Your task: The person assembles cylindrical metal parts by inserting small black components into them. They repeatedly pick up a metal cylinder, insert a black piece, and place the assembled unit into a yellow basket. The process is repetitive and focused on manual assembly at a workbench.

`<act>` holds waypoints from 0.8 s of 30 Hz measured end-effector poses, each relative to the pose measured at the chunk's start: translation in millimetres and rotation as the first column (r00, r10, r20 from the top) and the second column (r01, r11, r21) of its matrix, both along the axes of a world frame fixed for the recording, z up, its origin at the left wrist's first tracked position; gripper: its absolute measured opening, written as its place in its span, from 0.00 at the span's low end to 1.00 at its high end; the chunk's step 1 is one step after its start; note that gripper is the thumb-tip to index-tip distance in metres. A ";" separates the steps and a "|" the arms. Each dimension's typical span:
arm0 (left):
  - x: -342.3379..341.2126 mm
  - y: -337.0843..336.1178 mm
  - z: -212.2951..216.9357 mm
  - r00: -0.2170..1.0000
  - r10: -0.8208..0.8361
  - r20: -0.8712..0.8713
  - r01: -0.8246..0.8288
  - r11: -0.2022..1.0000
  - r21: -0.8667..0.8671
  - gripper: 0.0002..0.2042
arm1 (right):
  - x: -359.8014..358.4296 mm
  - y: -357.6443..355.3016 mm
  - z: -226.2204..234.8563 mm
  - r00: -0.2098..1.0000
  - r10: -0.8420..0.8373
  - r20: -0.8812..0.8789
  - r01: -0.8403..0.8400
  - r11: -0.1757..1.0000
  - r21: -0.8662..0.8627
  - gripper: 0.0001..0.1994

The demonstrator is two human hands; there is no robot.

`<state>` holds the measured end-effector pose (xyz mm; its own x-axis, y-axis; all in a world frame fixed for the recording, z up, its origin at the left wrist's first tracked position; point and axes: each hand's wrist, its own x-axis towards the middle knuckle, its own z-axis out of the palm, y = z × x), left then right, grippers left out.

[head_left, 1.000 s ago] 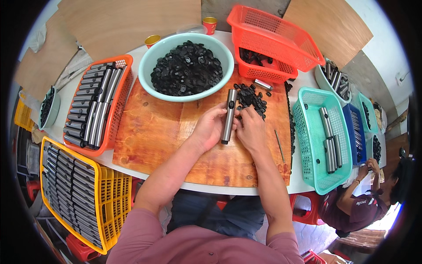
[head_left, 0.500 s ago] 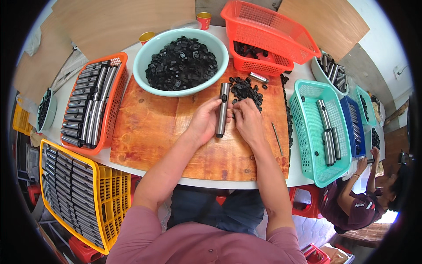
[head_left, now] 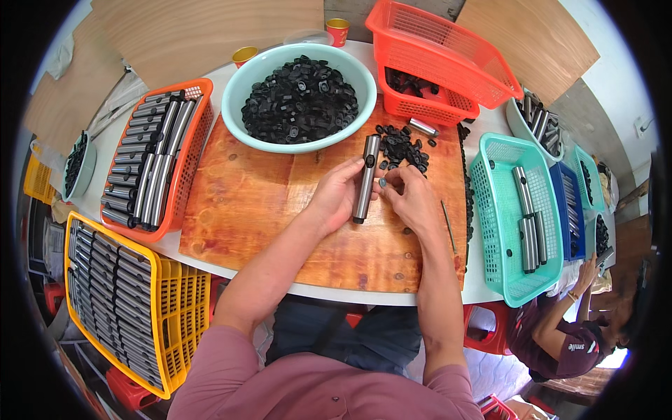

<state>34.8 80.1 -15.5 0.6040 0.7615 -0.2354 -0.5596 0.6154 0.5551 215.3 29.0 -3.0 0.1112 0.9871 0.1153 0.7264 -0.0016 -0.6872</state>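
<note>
My left hand [head_left: 339, 193] is closed around a silver metal tube [head_left: 366, 183] with black ends, held nearly upright above the wooden board [head_left: 266, 231]. A dark oval opening shows near the tube's upper end. Just right of the tube, my right hand [head_left: 411, 197] pinches a small black oval plastic piece [head_left: 383, 183] between thumb and fingertips. Behind that hand lies a loose pile of similar black pieces [head_left: 404, 148]. A light blue basin [head_left: 231, 105] heaped with more of them stands at the back of the board.
Tubes fill an orange basket [head_left: 203, 119] and a yellow crate [head_left: 164, 308] at left. Red baskets [head_left: 483, 63] are stacked at the back. A green basket [head_left: 495, 262] with several tubes stands at right, near a thin metal rod [head_left: 448, 225]. A co-worker [head_left: 567, 336] sits at far right.
My right hand has drawn back from the pile's near edge, and a small black piece now shows in its fingertips. The tube stays in my left hand. The whole view has shifted slightly.
</note>
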 end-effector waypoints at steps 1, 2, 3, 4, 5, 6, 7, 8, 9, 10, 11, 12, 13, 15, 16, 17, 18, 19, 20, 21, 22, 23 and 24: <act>-0.3 1.0 -1.9 1.000 -0.008 0.014 0.008 1.000 0.004 0.12 | 0.2 -0.5 -0.4 1.000 0.005 -0.016 -0.004 1.000 0.011 0.16; -1.2 1.8 -1.7 1.000 -0.005 0.006 0.005 1.000 0.014 0.12 | 0.0 -0.5 -0.6 0.999 0.008 -0.032 -0.008 1.000 0.021 0.16; -1.6 1.8 -1.8 1.000 -0.002 -0.001 0.002 1.000 0.023 0.12 | -2.0 -0.9 1.9 1.000 0.007 -0.030 -0.006 1.000 0.013 0.15; -2.0 1.8 -2.1 1.000 0.001 -0.008 -0.001 0.999 0.032 0.12 | -6.0 -1.4 6.7 1.000 0.005 -0.027 -0.004 1.000 0.005 0.14; -2.6 1.6 -2.9 1.000 0.002 -0.009 -0.001 0.999 0.036 0.12 | -7.7 -1.6 9.1 1.000 0.002 -0.024 -0.002 1.000 -0.004 0.14; -2.7 1.4 -3.0 1.000 -0.001 -0.010 0.002 0.999 0.041 0.13 | -6.0 -1.3 7.0 1.000 0.012 -0.020 -0.012 1.000 0.000 0.14; -2.2 1.1 -3.0 1.000 -0.004 -0.011 0.005 0.999 0.045 0.13 | -3.8 -0.4 2.9 1.000 0.023 -0.016 -0.022 1.000 0.004 0.16; -1.1 0.9 -2.6 1.000 -0.011 -0.012 0.012 0.999 0.041 0.13 | -2.0 -0.3 0.6 0.999 0.033 -0.012 -0.033 0.999 0.008 0.17; -1.1 1.4 -1.8 1.000 -0.015 -0.014 0.016 0.999 0.038 0.13 | -1.6 0.0 0.3 1.000 0.029 -0.001 -0.029 1.000 0.006 0.16; -1.1 1.6 -1.2 1.000 -0.018 -0.017 0.019 0.999 0.035 0.13 | -1.4 0.2 0.0 1.000 0.025 0.011 -0.025 1.000 0.004 0.14; -1.3 1.1 -0.8 1.000 -0.015 -0.018 0.016 0.999 0.031 0.13 | -1.3 0.4 -0.2 1.000 0.021 0.022 -0.021 1.000 0.002 0.13; -1.2 0.7 -0.1 1.000 -0.012 -0.018 0.013 1.000 0.027 0.13 | -1.9 0.1 1.7 1.000 -0.003 0.004 0.002 0.998 0.058 0.13; -1.1 0.4 0.4 1.000 -0.008 -0.018 0.009 1.000 0.024 0.13 | -3.7 -0.7 4.9 1.000 -0.025 -0.016 0.027 0.993 0.113 0.13; -2.1 1.4 -3.3 1.000 -0.023 -0.009 0.024 0.999 0.043 0.14 | -7.3 -1.9 8.5 0.993 -0.050 -0.108 0.071 0.976 0.208 0.13; -1.7 1.8 -4.6 0.999 -0.033 -0.004 0.033 0.998 0.051 0.14 | -9.4 -2.5 9.2 0.983 -0.050 -0.178 0.094 0.965 0.246 0.13; 0.0 1.8 -4.8 1.000 -0.028 0.004 0.028 0.998 0.052 0.15 | -12.1 -2.6 10.2 0.968 -0.048 -0.247 0.119 0.952 0.283 0.14; 1.6 0.4 -4.4 1.000 -0.024 0.009 0.023 0.998 0.051 0.15 | -16.6 -3.4 11.2 0.974 -0.019 -0.227 0.094 0.942 0.323 0.14; 2.9 -0.9 -3.7 1.000 -0.019 0.014 0.019 0.999 0.049 0.16 | -22.1 -3.9 12.8 0.978 0.009 -0.207 0.068 0.930 0.362 0.14; 3.8 -2.4 -1.7 1.000 -0.022 0.005 0.022 0.999 0.043 0.16 | -24.9 -4.4 13.3 0.982 0.036 -0.185 0.042 0.915 0.400 0.14; 3.6 -3.0 1.8 1.000 -0.023 -0.004 0.023 0.999 0.040 0.17 | -25.0 -2.5 8.9 0.986 0.049 -0.161 0.019 0.918 0.396 0.13; 3.6 -3.4 3.4 1.000 -0.025 -0.013 0.025 0.999 0.036 0.18 | -25.0 -2.1 8.6 0.987 0.056 -0.148 0.010 0.911 0.412 0.13; 3.9 -3.3 2.2 1.000 -0.031 -0.005 0.031 0.998 0.046 0.18 | -24.8 -1.9 8.4 0.989 0.063 -0.135 0.001 0.904 0.429 0.13; 3.7 -3.1 1.0 0.999 -0.035 0.003 0.035 0.998 0.058 0.18 | -24.8 -1.8 8.5 0.990 0.071 -0.121 -0.010 0.895 0.447 0.13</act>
<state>38.5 77.1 -14.6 0.6317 0.7520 -0.1886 -0.5406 0.6016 0.5881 190.5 27.1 5.5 0.1166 0.8403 0.5295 0.6226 0.3535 -0.6982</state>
